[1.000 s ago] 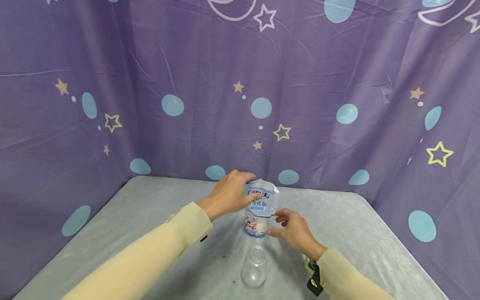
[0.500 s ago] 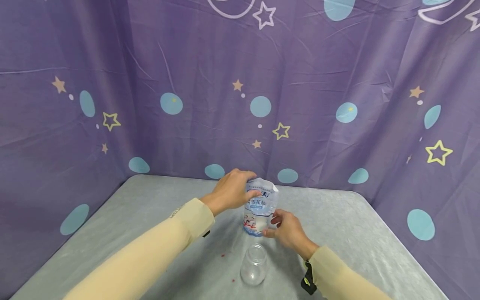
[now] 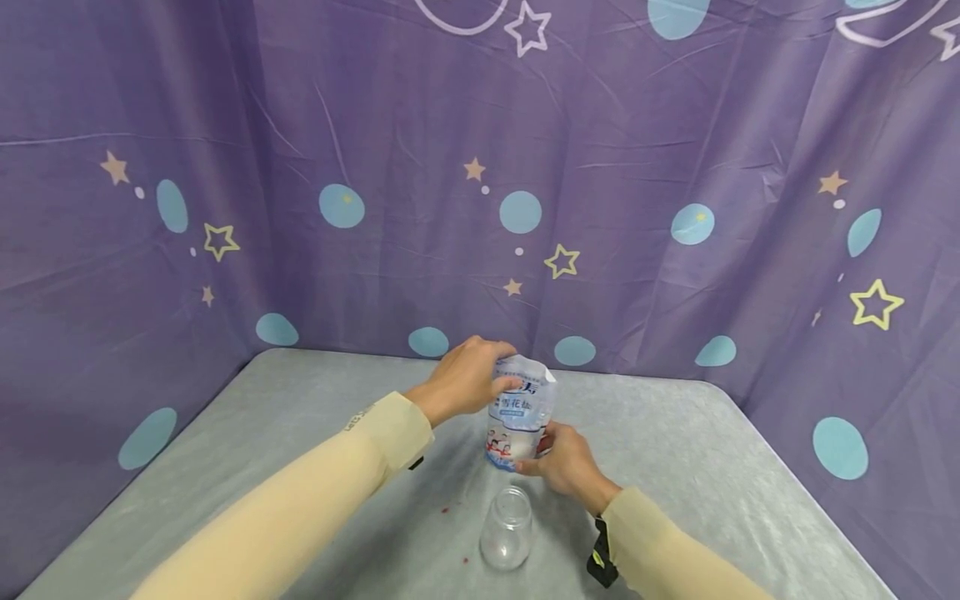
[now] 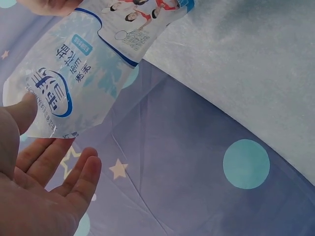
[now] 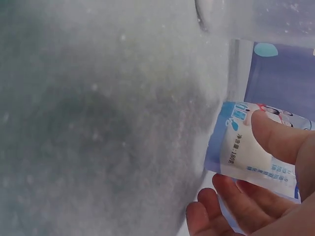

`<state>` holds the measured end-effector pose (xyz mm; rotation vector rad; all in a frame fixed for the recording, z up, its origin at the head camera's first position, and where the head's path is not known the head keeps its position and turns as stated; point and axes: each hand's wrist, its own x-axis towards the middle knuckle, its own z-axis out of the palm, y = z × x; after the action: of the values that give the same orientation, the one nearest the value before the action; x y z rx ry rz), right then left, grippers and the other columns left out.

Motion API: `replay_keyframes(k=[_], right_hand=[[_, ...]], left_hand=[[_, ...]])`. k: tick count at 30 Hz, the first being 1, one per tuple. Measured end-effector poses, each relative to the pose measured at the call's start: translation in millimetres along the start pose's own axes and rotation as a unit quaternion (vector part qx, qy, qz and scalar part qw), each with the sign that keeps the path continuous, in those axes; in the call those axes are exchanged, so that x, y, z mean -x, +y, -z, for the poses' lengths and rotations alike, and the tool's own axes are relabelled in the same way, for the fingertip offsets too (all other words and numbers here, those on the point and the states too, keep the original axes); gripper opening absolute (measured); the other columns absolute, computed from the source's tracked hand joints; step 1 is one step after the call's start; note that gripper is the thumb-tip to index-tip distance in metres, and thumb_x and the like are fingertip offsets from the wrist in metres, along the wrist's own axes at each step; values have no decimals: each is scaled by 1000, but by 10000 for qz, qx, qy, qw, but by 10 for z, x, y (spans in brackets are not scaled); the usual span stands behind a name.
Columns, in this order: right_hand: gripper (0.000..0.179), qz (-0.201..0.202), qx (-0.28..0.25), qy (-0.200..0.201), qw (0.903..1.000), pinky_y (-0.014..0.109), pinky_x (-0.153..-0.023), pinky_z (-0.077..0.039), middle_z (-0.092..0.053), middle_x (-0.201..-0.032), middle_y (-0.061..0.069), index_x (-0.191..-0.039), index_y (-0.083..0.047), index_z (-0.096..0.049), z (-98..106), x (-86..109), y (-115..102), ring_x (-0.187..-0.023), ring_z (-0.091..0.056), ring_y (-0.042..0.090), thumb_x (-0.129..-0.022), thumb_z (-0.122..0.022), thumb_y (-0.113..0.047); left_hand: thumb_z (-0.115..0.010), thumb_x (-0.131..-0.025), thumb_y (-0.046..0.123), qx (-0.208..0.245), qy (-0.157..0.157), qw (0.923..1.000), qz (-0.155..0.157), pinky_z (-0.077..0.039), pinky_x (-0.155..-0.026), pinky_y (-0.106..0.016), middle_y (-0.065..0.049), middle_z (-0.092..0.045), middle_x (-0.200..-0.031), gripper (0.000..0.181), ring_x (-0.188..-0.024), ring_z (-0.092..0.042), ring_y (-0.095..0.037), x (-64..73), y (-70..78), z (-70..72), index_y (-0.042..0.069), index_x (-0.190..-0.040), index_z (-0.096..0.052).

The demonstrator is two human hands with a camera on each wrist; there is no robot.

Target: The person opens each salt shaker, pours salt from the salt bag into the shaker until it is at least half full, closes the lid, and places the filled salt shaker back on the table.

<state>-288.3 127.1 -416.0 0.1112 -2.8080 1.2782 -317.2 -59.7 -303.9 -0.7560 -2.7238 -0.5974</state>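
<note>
A white and blue plastic bag of salt (image 3: 514, 415) stands upright over the table in the head view, its top edge looking cut. My left hand (image 3: 467, 379) pinches the bag's upper left corner, thumb across the front. In the left wrist view, the other fingers of my left hand (image 4: 47, 191) extend past the bag's top edge. Low on its right side, my right hand (image 3: 567, 463) grips the bag. The right wrist view has the thumb of my right hand (image 5: 275, 182) on the printed front and fingers at the back. A clear jar (image 3: 507, 533) stands uncapped nearer me.
The grey cloth-covered table (image 3: 660, 467) bears small red specks (image 3: 465, 561) left of the jar. A purple curtain (image 3: 420, 167) with stars and dots hangs behind the table and at both sides. A dark strap (image 3: 602, 557) circles my right wrist.
My right hand has moved leftward to the bag's lower part, and its thumb and fingers have closed on it. My left hand stays at the bag's top. The jar has not moved.
</note>
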Motion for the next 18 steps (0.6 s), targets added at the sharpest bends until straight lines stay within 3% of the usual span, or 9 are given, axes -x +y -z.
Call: replay_keyframes(k=[10, 14, 18], right_hand=[[44, -343, -96, 112, 9993, 34, -65, -49, -67, -85, 7, -104, -1, -70, -62, -32, -20, -77, -60, 21, -70, -95, -13], [38, -258, 232, 307, 9989, 34, -63, -49, -66, -79, 4, -94, -2, -70, -90, -33, -23, -72, -59, 20, -69, -96, -15], [36, -161, 341, 389, 9985, 35, -63, -50, -69, -78, 4, -92, -2, -72, -103, -33, -20, -70, -59, 18, -69, -96, -16]], left_hand=[[-76, -95, 24, 317, 99, 9994, 69, -51, -89, -39, -2, -71, -113, 31, -103, -60, -21, -44, 6, -37, 14, -124, -72], [-76, -94, 22, 321, 253, 9992, -48, -49, -78, -36, 2, -67, -90, 7, -89, -57, -19, -53, 11, -48, 16, -97, -73], [-76, -93, 21, 213, 400, 9988, -195, -44, -70, -34, 4, -57, -73, 20, -77, -52, -18, -56, -6, -60, 17, -78, -64]])
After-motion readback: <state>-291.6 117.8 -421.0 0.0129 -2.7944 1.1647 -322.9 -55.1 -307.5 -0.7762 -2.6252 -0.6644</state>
